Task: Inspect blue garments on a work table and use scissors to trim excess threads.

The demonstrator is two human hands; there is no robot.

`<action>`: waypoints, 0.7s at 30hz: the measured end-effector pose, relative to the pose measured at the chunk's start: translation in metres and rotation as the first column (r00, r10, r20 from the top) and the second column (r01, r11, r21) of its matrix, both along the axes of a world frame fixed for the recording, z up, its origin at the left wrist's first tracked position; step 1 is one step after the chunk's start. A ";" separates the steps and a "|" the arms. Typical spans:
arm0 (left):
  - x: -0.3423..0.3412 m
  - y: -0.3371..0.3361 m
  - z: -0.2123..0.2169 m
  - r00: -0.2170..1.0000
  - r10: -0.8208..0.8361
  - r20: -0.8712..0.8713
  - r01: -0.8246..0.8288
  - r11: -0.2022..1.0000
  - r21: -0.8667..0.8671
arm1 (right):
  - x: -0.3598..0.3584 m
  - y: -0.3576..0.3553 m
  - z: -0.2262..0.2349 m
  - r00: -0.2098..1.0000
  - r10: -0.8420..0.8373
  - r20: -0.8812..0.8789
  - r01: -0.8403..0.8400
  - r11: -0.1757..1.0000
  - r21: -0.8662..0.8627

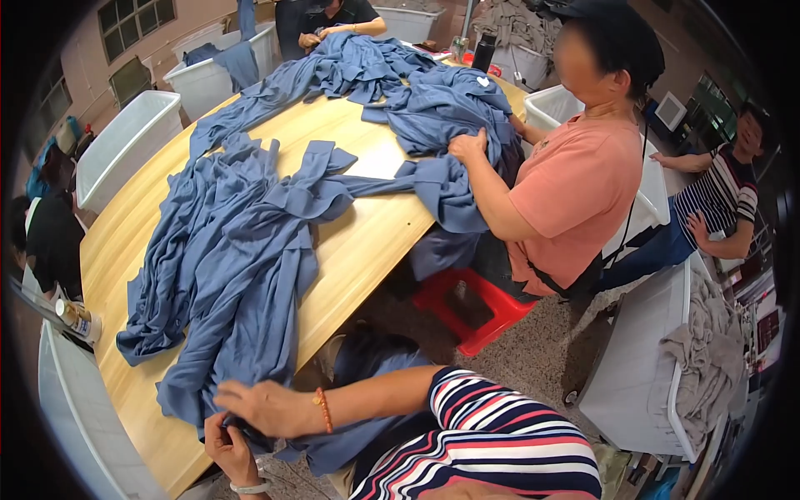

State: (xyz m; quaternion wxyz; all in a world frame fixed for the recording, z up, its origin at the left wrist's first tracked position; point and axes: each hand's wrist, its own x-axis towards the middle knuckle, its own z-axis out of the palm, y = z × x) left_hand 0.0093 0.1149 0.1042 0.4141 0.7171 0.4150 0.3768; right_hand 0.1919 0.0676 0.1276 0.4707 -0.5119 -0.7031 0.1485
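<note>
Blue knit garments [242,258] lie heaped on the wooden table, and one hangs over the near edge across my lap. My left hand [229,450], with a pale band at its wrist, is closed in a pinch at the edge of this blue garment. A small dark bit shows at its fingertips, too small to name. Just above it is my right hand [262,407], a string of orange beads round its wrist. Its fingers are stretched out and a little blurred over the cloth; I see nothing held in them.
Across the wooden table [108,275], a person in a salmon shirt [575,183] handles blue garments; another person's hands work at the far end. A red stool [475,312] stands at right. White bins [129,150] line the left; a bin of grey cloth [633,375] stands right. A bottle [77,319] stands left.
</note>
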 end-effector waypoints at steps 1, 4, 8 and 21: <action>0.001 0.003 -0.006 0.999 -0.032 -0.017 0.033 0.993 0.113 | -0.007 0.000 -0.002 0.992 0.076 -0.097 -0.074 0.997 0.024; 0.005 0.007 -0.001 0.995 -0.104 -0.005 0.104 0.994 0.044 | -0.004 0.004 -0.004 0.978 0.150 -0.143 -0.149 0.989 0.016; 0.011 0.003 0.005 0.997 -0.014 0.081 0.019 0.998 -0.060 | -0.007 0.012 -0.017 0.979 0.155 -0.134 -0.179 0.966 -0.189; -0.003 0.018 0.006 0.966 -0.102 -0.237 0.104 0.995 -0.002 | 0.003 0.008 -0.015 0.973 0.066 -0.222 -0.108 0.977 -0.186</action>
